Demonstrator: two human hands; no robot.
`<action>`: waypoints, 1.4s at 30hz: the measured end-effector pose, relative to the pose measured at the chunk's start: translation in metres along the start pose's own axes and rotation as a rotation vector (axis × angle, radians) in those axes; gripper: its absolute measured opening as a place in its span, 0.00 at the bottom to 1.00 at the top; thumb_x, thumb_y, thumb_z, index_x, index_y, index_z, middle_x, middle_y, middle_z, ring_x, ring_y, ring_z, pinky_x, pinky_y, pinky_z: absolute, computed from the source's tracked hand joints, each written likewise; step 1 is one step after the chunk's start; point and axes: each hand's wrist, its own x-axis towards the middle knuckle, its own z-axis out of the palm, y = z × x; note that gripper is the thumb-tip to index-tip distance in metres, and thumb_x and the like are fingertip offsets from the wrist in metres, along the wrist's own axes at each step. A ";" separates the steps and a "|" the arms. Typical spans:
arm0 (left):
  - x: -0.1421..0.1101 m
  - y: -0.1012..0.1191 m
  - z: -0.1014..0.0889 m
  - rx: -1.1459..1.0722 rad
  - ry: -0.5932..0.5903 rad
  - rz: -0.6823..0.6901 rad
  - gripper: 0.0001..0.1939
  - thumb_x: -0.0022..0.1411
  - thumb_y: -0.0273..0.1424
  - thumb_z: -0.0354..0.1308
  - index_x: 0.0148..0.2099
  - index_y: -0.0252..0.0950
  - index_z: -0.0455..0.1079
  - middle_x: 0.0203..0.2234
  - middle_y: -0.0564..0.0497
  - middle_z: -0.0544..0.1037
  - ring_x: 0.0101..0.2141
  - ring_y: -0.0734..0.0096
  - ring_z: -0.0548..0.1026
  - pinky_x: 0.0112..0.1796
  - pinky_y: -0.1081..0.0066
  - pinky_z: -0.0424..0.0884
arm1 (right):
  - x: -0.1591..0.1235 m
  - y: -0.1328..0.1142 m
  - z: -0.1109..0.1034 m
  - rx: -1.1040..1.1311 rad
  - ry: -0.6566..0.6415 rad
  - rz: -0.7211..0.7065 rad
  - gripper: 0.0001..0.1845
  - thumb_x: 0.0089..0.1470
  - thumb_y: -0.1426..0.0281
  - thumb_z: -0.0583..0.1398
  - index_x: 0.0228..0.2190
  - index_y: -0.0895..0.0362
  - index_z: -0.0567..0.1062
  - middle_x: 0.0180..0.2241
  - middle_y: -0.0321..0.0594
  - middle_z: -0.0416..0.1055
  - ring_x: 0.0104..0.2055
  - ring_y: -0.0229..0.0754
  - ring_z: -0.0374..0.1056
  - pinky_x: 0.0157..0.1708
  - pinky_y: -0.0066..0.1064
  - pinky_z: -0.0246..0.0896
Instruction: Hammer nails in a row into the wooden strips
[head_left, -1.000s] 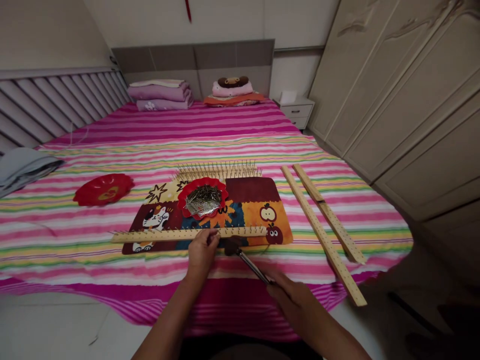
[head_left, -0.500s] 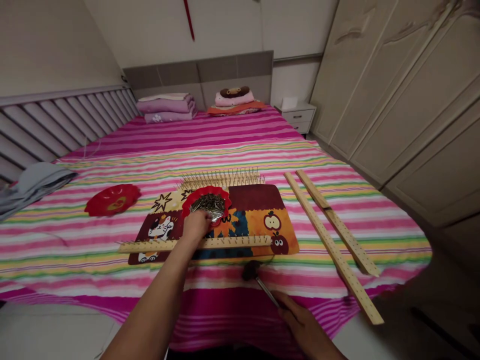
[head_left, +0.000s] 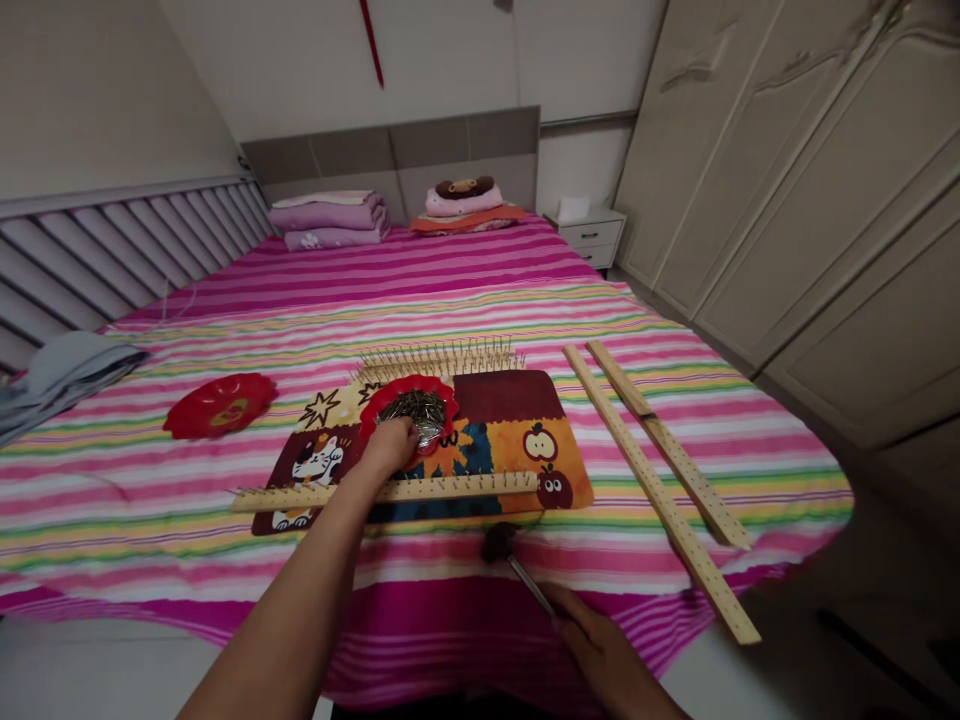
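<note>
My left hand reaches over the near rim of a scalloped red bowl, its fingers closed at the heap of nails inside. Whatever is between the fingertips is hidden. My right hand grips a hammer with a dark head and a metal shaft, held low by the bed's near edge. Under my left forearm, a wooden strip lies across a patterned mat, with a row of nails standing up from it. Beyond the bowl are more wooden strips, thick with upright nails.
Two long drilled wooden strips lie on the striped bedsheet at right. A red plate and grey cloth are at left. Folded bedding sits by the headboard. A wardrobe stands at right.
The view has shifted slightly. My left hand stays at the nails in the red bowl with its fingers closed, and my right hand keeps the hammer in about the same place.
</note>
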 end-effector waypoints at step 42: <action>-0.095 0.003 0.056 -1.209 0.321 -0.349 0.20 0.37 0.43 0.66 0.28 0.33 0.71 0.21 0.53 0.75 0.23 0.76 0.70 0.25 0.75 0.67 | -0.004 0.000 0.002 -0.009 0.022 -0.014 0.21 0.56 0.68 0.52 0.51 0.55 0.70 0.51 0.42 0.72 0.52 0.48 0.66 0.53 0.41 0.58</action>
